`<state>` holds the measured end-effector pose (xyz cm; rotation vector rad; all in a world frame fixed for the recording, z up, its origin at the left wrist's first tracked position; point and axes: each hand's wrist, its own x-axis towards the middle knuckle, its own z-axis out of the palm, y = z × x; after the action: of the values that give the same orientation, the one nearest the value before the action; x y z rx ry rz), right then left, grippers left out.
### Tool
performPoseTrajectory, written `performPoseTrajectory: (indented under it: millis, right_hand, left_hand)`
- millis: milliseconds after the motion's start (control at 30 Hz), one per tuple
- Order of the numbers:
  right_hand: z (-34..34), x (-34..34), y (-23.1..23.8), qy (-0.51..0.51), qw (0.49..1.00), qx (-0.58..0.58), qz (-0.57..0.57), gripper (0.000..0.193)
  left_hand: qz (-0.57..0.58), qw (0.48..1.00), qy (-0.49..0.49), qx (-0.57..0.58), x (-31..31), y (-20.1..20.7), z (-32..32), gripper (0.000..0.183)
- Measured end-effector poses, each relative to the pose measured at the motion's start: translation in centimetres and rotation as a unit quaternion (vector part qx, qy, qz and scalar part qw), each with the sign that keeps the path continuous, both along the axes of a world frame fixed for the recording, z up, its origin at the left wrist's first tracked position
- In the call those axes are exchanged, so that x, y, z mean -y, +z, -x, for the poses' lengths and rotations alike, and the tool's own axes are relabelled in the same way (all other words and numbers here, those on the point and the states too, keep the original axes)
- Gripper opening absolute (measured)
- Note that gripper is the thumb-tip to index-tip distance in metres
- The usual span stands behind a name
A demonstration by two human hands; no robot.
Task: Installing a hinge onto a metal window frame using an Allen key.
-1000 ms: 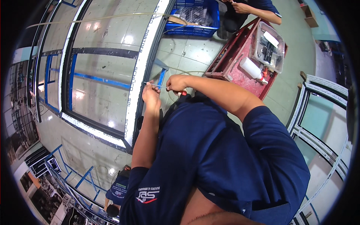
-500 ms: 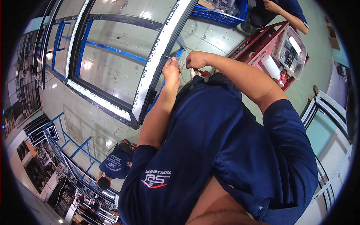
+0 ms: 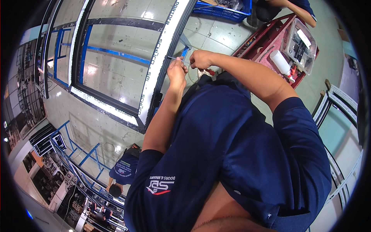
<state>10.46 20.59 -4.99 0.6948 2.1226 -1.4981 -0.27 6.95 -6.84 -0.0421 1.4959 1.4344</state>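
A thin metal rod (image 3: 186, 62) runs from the outer side of a dark window or door frame (image 3: 154, 63) toward my right hand. My right hand (image 3: 201, 60) is closed around its near end, so whatever handle or bend it has there is hidden. Close to the frame, my left hand (image 3: 177, 71) pinches the rod between thumb and fingers. The frame has white protective film with printing along its faces. Its edge stands just left of my left hand, and the rod's tip meets it there.
Blue metal stands (image 3: 116, 54) support the frame. At upper right are a blue crate (image 3: 228, 13) and a red tool cart (image 3: 266, 42) carrying a white bottle (image 3: 279, 62) and a clear bin (image 3: 309, 62). One co-worker (image 3: 301, 9) is beside the cart, another (image 3: 125, 168) at lower left.
My right hand has shifted slightly up and left, and more of the rod shows between my hands. My left hand stays by the frame edge. The whole view has tilted a little.
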Motion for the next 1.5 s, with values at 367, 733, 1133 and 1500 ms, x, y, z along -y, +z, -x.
performPoseTrajectory:
  millis: [367,733,1133,1500]
  right_hand:
    - [0.0,0.5,0.0,-0.034,0.999,0.001,0.017,0.021]
    - [-0.1,1.1,0.8,-0.083,0.996,0.024,0.036,0.023]
    - [-0.2,1.5,0.5,-0.114,0.993,-0.002,0.022,0.021]
    - [-0.3,1.4,-0.3,-0.128,0.991,-0.037,-0.013,0.021]
  left_hand:
    - [-0.010,1.000,-0.002,0.010,0.4,-0.6,0.4,0.023]
    - [-0.017,0.999,0.024,0.041,0.4,-1.0,0.1,0.026]
    - [0.008,0.999,0.038,0.016,0.1,-0.3,-0.1,0.023]
    - [0.021,1.000,0.013,0.008,-0.1,0.1,-0.4,0.024]
